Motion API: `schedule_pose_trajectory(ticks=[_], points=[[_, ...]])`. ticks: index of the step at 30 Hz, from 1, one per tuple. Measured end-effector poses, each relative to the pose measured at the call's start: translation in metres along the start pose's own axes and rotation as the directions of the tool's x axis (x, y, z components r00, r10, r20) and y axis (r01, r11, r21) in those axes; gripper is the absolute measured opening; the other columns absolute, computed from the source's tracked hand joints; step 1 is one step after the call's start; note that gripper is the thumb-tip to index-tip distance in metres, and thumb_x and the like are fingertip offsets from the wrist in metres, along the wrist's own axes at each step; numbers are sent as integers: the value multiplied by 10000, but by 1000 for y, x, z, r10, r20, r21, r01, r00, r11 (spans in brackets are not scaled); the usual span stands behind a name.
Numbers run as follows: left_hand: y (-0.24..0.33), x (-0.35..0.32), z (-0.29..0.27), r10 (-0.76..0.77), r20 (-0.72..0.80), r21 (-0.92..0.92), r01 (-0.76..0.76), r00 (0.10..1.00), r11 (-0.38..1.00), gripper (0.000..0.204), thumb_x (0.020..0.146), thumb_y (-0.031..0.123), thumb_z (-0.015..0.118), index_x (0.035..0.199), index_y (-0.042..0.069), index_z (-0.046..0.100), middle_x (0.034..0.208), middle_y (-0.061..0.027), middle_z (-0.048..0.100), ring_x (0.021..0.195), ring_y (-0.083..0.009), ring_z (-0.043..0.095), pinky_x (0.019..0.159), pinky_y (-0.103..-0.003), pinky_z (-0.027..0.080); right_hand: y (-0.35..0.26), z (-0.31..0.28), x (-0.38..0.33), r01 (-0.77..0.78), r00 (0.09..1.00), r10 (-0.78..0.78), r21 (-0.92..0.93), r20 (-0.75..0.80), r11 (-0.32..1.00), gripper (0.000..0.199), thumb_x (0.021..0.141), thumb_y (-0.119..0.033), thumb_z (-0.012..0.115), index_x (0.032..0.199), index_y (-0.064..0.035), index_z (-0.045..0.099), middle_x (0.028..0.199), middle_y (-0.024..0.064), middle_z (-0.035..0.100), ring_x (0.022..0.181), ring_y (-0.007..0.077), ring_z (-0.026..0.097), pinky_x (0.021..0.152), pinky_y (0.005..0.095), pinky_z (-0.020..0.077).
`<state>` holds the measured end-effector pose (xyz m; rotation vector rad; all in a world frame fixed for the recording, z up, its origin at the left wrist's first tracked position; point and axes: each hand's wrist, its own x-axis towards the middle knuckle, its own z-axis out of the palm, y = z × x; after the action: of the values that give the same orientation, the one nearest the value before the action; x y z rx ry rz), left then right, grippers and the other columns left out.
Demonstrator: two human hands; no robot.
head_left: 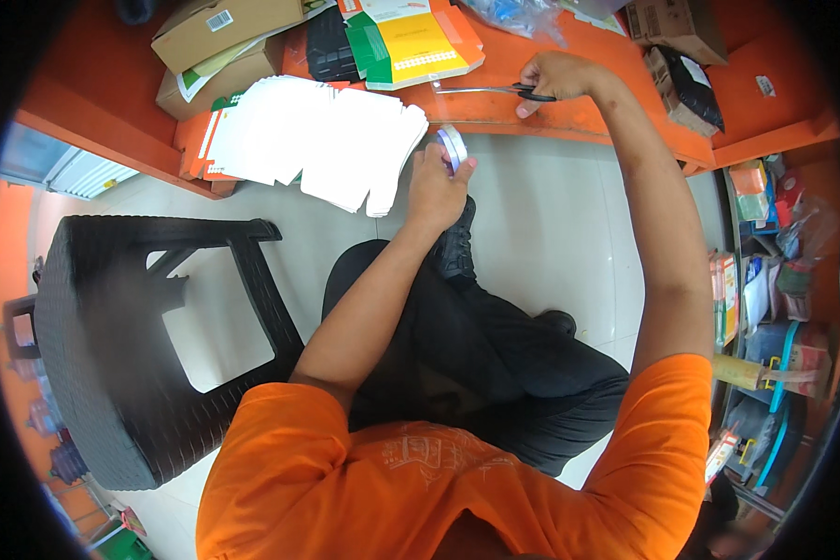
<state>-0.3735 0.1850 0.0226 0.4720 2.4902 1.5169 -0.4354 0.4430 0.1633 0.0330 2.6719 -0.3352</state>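
In my left hand (439,191) is a roll of tape (453,147), gripped by its rim just off the front edge of the orange shelf. My right hand (562,77) is closed round the dark handles of a pair of scissors (481,90), whose blades point left over the shelf. A small pale bit, perhaps tape, shows at the blade tips. Left of the tape lies a stack of flattened white cartons (331,145), jutting past the shelf edge. Behind the blades rests a green, yellow and orange carton (418,42).
A black plastic stool (112,345) stands at my left. Brown boxes (219,33) are piled at the shelf's back left. A black-wrapped parcel (691,89) sits at its right end. Clear plastic bags (518,17) lie at the back. Racks with packages (761,280) line the right.
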Motion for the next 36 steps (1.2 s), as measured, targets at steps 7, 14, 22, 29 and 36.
schedule_pose_trajectory(ticks=[7, 14, 22, 29, 36], points=[[-7, 6, 4, -3, -10, 0, 3, 1000, 1000, 396, 917, 341, 694, 1047, -3, 546, 1038, -187, 562, 933, -311, 592, 840, -422, 479, -8, 5, 23, 3, 998, -4, 21, 64, 1000, 408, 628, -387, 909, 771, -91, 667, 675, -11, 580, 649, 141, 526, 576, 310, 419], [-9, 11, 7, 8, -13, -18, -8, 1000, 1000, 400, 896, 306, 699, 1055, -7, 508, 1041, -203, 540, 943, -388, 568, 824, -477, 462, -12, 10, 28, 16, 996, -18, 23, 86, 1000, 391, 626, -362, 912, 763, -72, 689, 701, 20, 642, 679, 152, 584, 619, 329, 448], [-11, 14, 8, -23, 9, -21, 23, 1000, 1000, 409, 892, 305, 706, 1060, -9, 506, 1029, -206, 544, 953, -395, 566, 830, -478, 461, -8, 17, 33, 41, 997, -43, 32, 72, 999, 362, 625, -342, 908, 729, -69, 694, 667, 26, 645, 652, 155, 593, 642, 336, 460], [-14, 17, 7, -2, 29, -1, 2, 1000, 1000, 411, 890, 293, 708, 1088, -13, 519, 1063, -235, 551, 975, -405, 560, 853, -487, 460, -8, 22, 31, 64, 996, -67, 54, 59, 996, 358, 631, -323, 899, 687, -51, 674, 596, 39, 629, 587, 168, 582, 606, 363, 449], [-20, 14, 18, -74, 159, 143, 51, 984, 988, 419, 887, 314, 705, 1130, -2, 576, 1132, -240, 587, 1048, -387, 597, 902, -455, 469, 13, 25, -24, -36, 999, 37, -69, 7, 997, 491, 711, -457, 840, 636, -19, 629, 549, 49, 571, 518, 171, 535, 511, 354, 401]])
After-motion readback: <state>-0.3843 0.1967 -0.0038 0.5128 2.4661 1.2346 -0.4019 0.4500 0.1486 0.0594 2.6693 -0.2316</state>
